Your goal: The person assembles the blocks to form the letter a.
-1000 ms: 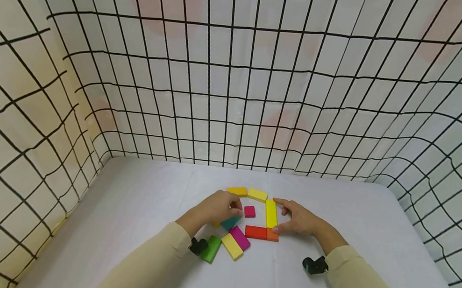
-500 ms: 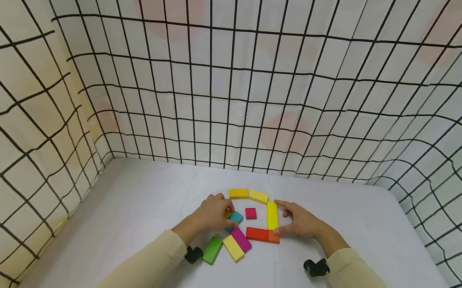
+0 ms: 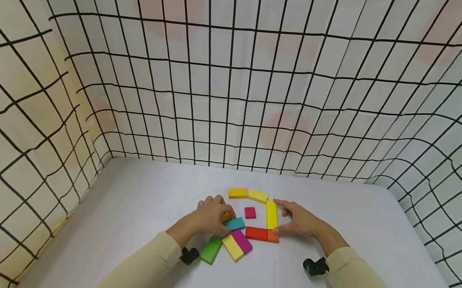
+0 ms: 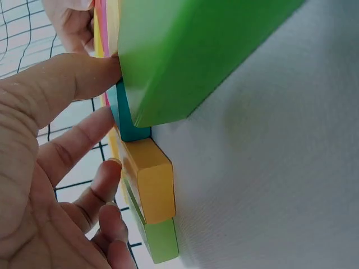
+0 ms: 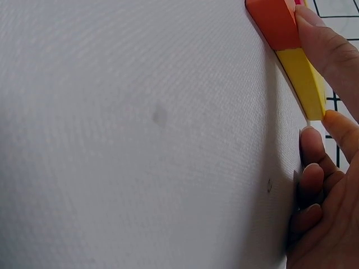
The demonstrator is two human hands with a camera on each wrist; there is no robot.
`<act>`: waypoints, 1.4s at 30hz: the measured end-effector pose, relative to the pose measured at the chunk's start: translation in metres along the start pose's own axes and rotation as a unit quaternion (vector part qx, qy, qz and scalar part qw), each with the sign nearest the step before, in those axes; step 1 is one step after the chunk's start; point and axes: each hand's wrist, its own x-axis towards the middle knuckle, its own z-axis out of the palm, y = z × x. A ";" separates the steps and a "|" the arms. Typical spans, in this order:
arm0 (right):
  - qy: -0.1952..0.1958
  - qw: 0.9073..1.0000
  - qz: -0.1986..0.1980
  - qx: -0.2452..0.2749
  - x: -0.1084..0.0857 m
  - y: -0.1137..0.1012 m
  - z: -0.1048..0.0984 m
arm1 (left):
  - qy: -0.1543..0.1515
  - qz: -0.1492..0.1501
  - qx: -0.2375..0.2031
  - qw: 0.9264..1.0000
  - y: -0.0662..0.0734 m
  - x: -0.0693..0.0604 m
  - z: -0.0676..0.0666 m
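My left hand [image 3: 211,216] pinches a teal block [image 3: 237,223] between thumb and index finger at the left of a loose ring of flat coloured blocks. In the left wrist view, an amber block [image 4: 157,185] and a light green block [image 4: 161,241] stand in line beyond the teal one, near my other fingers. My right hand [image 3: 301,221] rests at the ring's right side, thumb and index finger spread. In the right wrist view, its thumb touches the orange block [image 5: 275,25], and its index fingertip meets the far end of the yellow block [image 5: 305,84].
A small pink block [image 3: 250,212] lies inside the ring. Nearer are a red block [image 3: 256,233], a magenta block [image 3: 242,242], a pale yellow block [image 3: 232,248] and a green block [image 3: 211,250]. Two yellow blocks form the far side. Black grid netting [image 3: 235,98] surrounds the white table [image 3: 150,187].
My left hand has shifted slightly towards me and left, turning the teal block from a steep slant to nearly sideways. The right hand stays in place.
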 end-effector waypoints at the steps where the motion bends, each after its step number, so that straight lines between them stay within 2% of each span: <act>1: 0.000 1.000 0.000 -0.001 0.000 0.000 0.000 | -0.004 0.000 -0.003 1.000 0.000 0.000 -0.001; 8: -0.004 1.000 0.000 0.002 0.002 0.001 0.001 | -0.024 0.001 0.019 1.000 -0.005 -0.001 -0.006; 19: -0.004 1.000 0.006 0.007 0.002 0.003 0.000 | -0.023 0.031 0.021 0.999 -0.006 -0.001 -0.007; 26: -0.006 1.000 0.003 0.015 0.001 0.001 -0.001 | -0.027 0.038 0.033 0.998 -0.006 0.000 -0.005; 42: -0.003 1.000 -0.001 0.015 0.000 0.001 0.000 | -0.036 0.045 0.018 0.998 -0.004 -0.004 -0.004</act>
